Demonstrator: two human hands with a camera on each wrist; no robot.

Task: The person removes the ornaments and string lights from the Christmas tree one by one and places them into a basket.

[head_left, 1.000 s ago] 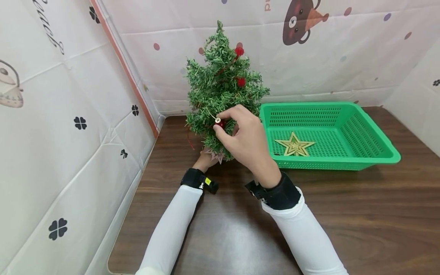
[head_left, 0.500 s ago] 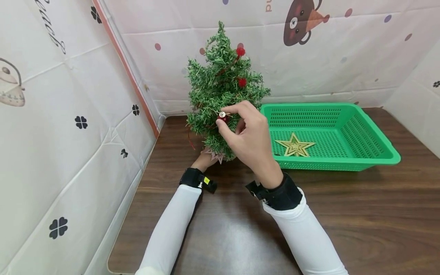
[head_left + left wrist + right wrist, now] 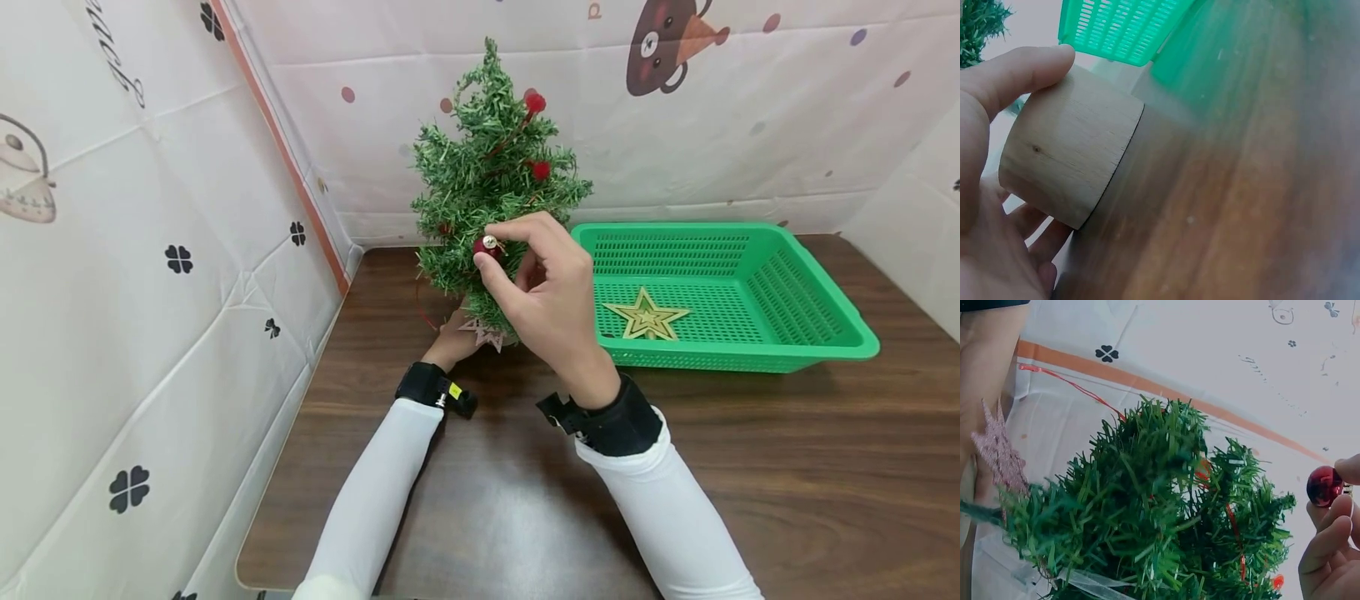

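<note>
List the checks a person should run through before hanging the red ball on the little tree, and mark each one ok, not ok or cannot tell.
1. Right hand pinches the red ball: ok.
2. Left hand grips the wooden base to steady the tree: ok.
3. Ball close to a branch: ok in the head view.
4. Hanging loop open and free: cannot tell, too small.
5. Ball already hooked on a branch: cannot tell.
6. Green basket with the star apart from the hands: ok.

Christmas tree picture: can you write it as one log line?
right hand: pinches red bauble | left hand: grips wooden base | basket: star
</note>
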